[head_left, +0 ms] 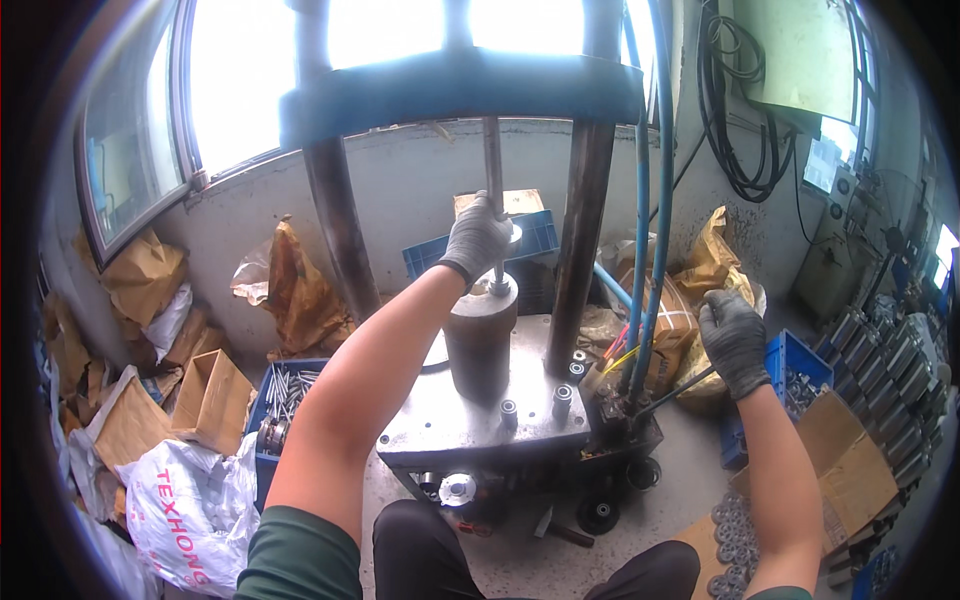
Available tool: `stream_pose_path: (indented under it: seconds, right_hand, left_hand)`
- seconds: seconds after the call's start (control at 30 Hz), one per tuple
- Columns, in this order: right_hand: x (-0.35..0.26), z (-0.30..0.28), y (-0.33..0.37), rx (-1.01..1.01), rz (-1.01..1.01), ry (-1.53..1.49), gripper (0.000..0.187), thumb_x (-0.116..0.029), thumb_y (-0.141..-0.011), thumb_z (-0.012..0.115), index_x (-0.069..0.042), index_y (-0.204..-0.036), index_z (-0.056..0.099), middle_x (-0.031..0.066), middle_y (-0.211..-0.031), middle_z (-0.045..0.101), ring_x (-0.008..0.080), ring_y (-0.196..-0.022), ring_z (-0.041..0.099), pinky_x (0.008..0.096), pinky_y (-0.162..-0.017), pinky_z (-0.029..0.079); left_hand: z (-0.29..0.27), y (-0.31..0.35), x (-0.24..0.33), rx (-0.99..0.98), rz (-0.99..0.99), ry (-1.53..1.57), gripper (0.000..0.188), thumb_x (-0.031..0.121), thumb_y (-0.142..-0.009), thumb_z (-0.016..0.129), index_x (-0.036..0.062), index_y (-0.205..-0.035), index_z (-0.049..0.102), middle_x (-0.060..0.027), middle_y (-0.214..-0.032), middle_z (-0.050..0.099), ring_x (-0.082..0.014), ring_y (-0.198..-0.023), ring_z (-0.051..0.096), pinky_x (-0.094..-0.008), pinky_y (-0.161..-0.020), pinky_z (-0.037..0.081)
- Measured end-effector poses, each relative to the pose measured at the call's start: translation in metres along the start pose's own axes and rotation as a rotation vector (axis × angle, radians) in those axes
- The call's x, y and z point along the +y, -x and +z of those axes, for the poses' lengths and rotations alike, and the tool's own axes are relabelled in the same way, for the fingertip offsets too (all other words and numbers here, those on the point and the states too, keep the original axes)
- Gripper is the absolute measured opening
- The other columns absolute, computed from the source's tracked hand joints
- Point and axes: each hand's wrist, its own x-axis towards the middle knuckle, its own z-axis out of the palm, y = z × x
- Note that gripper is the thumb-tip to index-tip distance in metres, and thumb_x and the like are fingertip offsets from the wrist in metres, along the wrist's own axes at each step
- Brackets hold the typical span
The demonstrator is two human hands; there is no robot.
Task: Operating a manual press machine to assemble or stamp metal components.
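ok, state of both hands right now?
Left hand: looks closed around the upright metal rod; fingertips partly hidden.
Right hand: fingers curled, beside the dark lever; whether it grips it can't be told.

The left grip [480,240] wears matt cloth; below it, a dull metal cylinder [478,345] and smooth, glossy metal desk [440,428].
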Motion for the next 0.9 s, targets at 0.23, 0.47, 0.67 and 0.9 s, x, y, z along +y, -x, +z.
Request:
stream_pose_path:
  seconds: [0.23, 0.47, 0.67, 0.9]
  right_hand:
    - [-0.013, -0.022, 0.022, -0.077, 0.053, -0.065, 0.028, -0.015, -0.09, 0.065, -0.001, -0.113, 0.07, 0.0192, -0.101, 0.071, 0.0365, -0.094, 0.07, 0.0441, -0.086, 0.055]
    - [-0.03, -0.076, 0.085, -0.224, -0.133, 0.002, 0.031, -0.013, -0.086, 0.068, -0.001, -0.115, 0.067, 0.0195, -0.097, 0.07, 0.0384, -0.087, 0.068, 0.0461, -0.079, 0.056]
    - [-0.034, -0.098, 0.123, -0.424, -0.13, 0.009, 0.035, -0.016, -0.086, 0.065, 0.002, -0.117, 0.067, 0.0207, -0.101, 0.07, 0.0385, -0.089, 0.069, 0.0474, -0.08, 0.056]
    - [-0.035, -0.098, 0.137, -0.924, -0.057, 0.054, 0.03, -0.024, -0.089, 0.057, -0.009, -0.108, 0.075, 0.0186, -0.093, 0.073, 0.0377, -0.09, 0.071, 0.0492, -0.082, 0.057]
  left_hand:
    - [0.004, -0.005, 0.019, -0.05, -0.022, -0.175, 0.021, 0.014, -0.088, 0.061, 0.0039, -0.107, 0.063, -0.0203, -0.089, 0.072, -0.0377, -0.088, 0.072, -0.0446, -0.081, 0.057]
    - [-0.003, -0.001, 0.007, 0.044, -0.002, -0.136, 0.023, 0.016, -0.089, 0.062, 0.0028, -0.108, 0.061, -0.0186, -0.088, 0.071, -0.037, -0.087, 0.072, -0.0438, -0.081, 0.057]
    - [-0.003, 0.003, 0.008, 0.017, -0.024, -0.022, 0.021, 0.016, -0.089, 0.062, 0.0026, -0.105, 0.06, -0.0185, -0.087, 0.07, -0.037, -0.085, 0.072, -0.0449, -0.08, 0.057]
    - [0.002, -0.003, 0.014, 0.036, 0.012, -0.134, 0.022, 0.013, -0.088, 0.061, 0.0027, -0.107, 0.059, -0.0219, -0.086, 0.07, -0.0403, -0.086, 0.071, -0.0466, -0.079, 0.057]
